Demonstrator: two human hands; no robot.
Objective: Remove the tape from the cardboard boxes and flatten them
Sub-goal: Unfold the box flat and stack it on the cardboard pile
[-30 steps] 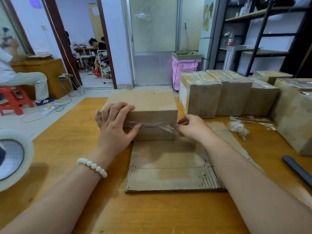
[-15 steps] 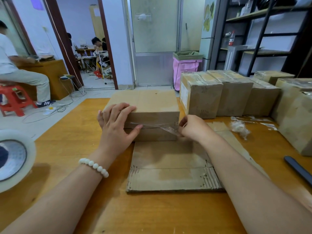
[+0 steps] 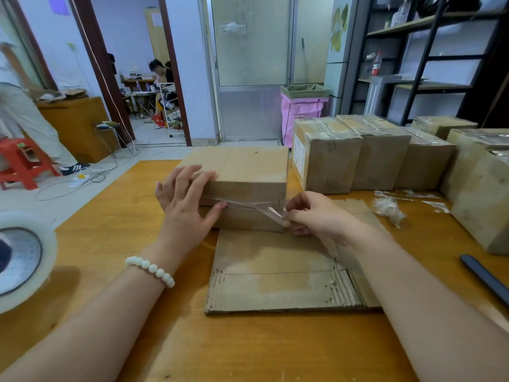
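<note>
1 strip of clear tape (image 3: 256, 208) is partly lifted off the near-face seam of the box (image 3: 245, 172), set mid-table at the far edge of a flattened cardboard sheet (image 3: 275, 271). Its free end is pinched by the right hand (image 3: 314, 216) at the box's right corner, likely for a pull along the seam. The box is braced against sliding by the left hand (image 3: 187, 205), fingers spread flat. More taped boxes (image 3: 330, 155) are lined up at right, a wad of stripped tape (image 3: 388, 209) beside them.
</note>
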